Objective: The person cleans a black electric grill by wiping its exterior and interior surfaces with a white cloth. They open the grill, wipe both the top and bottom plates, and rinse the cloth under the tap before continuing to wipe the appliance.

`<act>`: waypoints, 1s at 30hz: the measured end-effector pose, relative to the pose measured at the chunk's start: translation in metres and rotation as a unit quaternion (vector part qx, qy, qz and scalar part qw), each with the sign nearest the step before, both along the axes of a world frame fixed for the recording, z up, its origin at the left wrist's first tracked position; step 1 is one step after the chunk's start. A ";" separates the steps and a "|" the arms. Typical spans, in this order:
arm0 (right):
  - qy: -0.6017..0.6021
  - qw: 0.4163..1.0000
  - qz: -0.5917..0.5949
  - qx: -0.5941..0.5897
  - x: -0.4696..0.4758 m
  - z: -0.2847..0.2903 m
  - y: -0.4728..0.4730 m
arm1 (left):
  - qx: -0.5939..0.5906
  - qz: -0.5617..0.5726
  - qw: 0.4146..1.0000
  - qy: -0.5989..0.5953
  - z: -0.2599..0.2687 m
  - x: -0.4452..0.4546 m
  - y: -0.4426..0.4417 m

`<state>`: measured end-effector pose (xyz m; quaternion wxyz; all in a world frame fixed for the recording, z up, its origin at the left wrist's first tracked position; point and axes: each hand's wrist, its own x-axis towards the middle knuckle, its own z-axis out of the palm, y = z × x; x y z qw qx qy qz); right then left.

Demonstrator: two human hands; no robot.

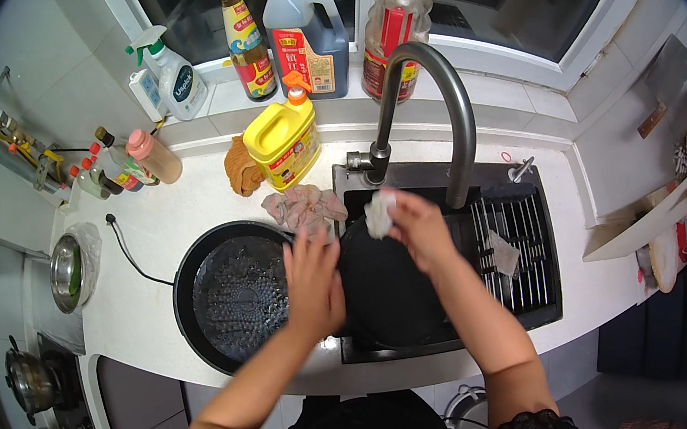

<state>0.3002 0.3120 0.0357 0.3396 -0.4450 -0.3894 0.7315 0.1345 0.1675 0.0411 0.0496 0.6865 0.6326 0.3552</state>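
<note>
My right hand point(421, 226) holds a crumpled whitish cloth or pad point(381, 214) in its fingertips, above the black sink and left of the faucet's spout. Under it a round black pan point(387, 287) rests over the sink's left part. My left hand point(316, 284), somewhat blurred, is spread with nothing seen in it, between that pan and a black electric pan point(241, 291) with wet, bubbly liquid or droplets in it. Whether the left hand touches either pan cannot be told. A pinkish crumpled rag point(305, 210) lies just beyond the left hand.
A gooseneck faucet point(466, 125) arches over the black sink point(454, 345), with a metal rack point(530, 254) at its right. Behind stand a yellow detergent jug point(284, 147), a brown cloth point(242, 166) and large bottles on the sill. A steel bowl point(66, 273) sits left.
</note>
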 end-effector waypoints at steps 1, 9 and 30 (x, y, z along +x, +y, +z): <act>-0.026 0.993 0.000 0.115 0.009 -0.035 -0.017 | -0.026 -0.012 0.999 -0.020 -0.025 0.012 -0.028; -0.338 0.772 -0.002 0.538 0.038 -0.127 -0.071 | -0.157 0.055 0.979 0.117 -0.054 0.032 -0.080; -0.506 0.759 -0.139 0.385 0.030 -0.178 0.000 | -0.239 0.073 0.947 0.203 -0.062 0.044 -0.071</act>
